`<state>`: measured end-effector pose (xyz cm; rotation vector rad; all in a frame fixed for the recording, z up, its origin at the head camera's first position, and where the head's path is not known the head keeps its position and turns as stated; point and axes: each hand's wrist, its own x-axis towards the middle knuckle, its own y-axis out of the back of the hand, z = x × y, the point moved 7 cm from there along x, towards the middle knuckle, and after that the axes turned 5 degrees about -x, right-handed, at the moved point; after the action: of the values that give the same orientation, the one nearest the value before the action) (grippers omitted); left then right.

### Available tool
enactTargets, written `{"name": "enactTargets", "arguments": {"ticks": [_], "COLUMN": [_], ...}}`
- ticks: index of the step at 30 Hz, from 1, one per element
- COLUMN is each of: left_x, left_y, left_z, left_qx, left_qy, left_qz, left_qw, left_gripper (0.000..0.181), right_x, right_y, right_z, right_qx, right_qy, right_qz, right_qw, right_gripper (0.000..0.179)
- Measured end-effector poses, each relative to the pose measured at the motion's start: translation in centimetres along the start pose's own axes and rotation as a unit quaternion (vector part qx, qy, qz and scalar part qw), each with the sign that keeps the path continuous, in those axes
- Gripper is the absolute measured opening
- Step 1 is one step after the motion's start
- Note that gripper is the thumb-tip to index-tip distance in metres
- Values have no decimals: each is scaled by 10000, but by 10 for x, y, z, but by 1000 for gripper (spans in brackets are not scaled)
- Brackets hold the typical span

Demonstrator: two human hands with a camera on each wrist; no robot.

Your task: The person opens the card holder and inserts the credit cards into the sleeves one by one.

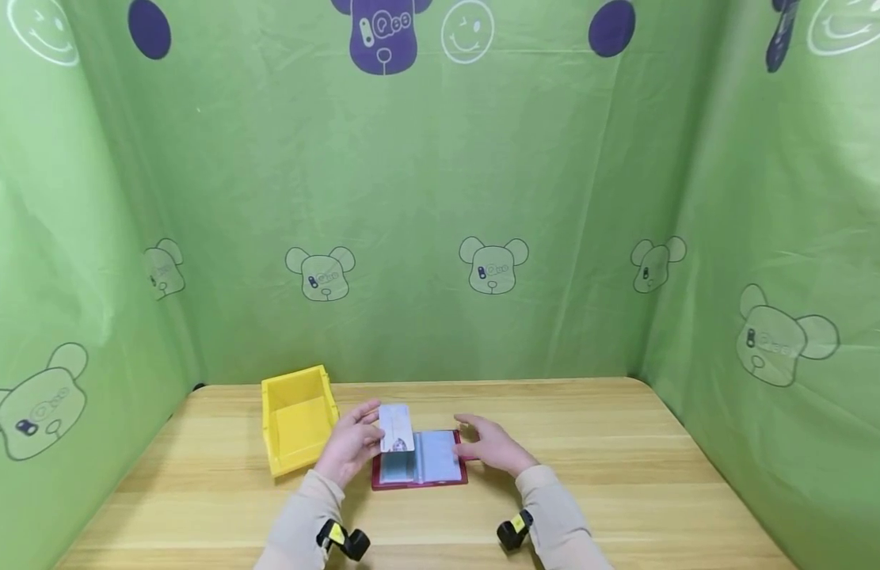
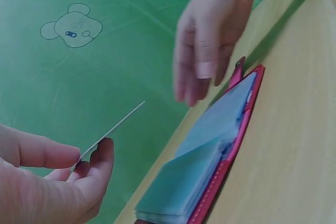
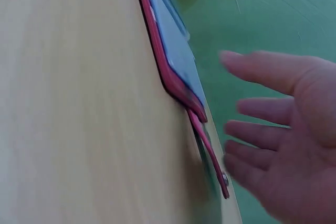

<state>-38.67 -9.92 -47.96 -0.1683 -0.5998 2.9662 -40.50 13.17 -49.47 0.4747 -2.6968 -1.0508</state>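
Note:
A red card holder [image 1: 420, 484] lies spread on the table, its clear bluish sleeves [image 2: 181, 179] showing on both sides. Above its left half, my left hand [image 1: 352, 445] pinches a pale card [image 1: 395, 427] between thumb and fingers; a small printed figure marks the card's lower edge. In the left wrist view the card [image 2: 116, 124] appears nearly edge-on. My right hand [image 1: 493, 446] hovers at the holder's right edge, fingers extended and holding nothing. The right wrist view shows the holder's strap [image 3: 210, 153] with a metal snap, beside that hand [image 3: 283, 129].
A yellow plastic bin [image 1: 297, 423] stands on the wooden table [image 1: 611, 475] to the left of my left hand. Green printed curtain [image 1: 411, 332] rises behind the table and along both sides.

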Motion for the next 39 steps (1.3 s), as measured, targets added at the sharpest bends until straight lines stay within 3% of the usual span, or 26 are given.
{"name": "enactTargets", "arguments": {"ticks": [4, 7, 13, 15, 18, 23, 30, 39], "left_x": [-1, -2, -6, -7, -7, -6, -5, -3], "left_y": [-5, -8, -15, -17, -18, -18, -19, -16], "left_z": [-4, -9, -14, -16, -19, -23, -25, -17], "left_qx": [-20, 59, 161, 170, 189, 271, 311, 535], "left_qy": [29, 63, 132, 135, 135, 151, 213, 291], "left_qz": [-90, -134, -234, -276, -349, -453, -554, -549], "left_qw": [10000, 9999, 9995, 9994, 9991, 9985, 9978, 9966], "left_gripper": [70, 71, 71, 72, 73, 72, 69, 57], "right_x": [3, 5, 6, 5, 4, 5, 6, 7], "right_y": [4, 0, -23, -29, -36, -39, -39, -35], "right_z": [-7, -11, -19, -21, -23, -23, -21, -19], "right_qx": [725, 1509, 2992, 3276, 3441, 3409, 3142, 3155], "right_qy": [-136, -333, -467, -500, -534, -544, -540, -494], "right_qz": [696, 833, 72, -202, -426, -443, -330, -277], "right_qw": [9948, 9845, 9530, 9433, 9365, 9375, 9472, 9472], "right_gripper": [56, 53, 57, 59, 59, 58, 63, 69]}}
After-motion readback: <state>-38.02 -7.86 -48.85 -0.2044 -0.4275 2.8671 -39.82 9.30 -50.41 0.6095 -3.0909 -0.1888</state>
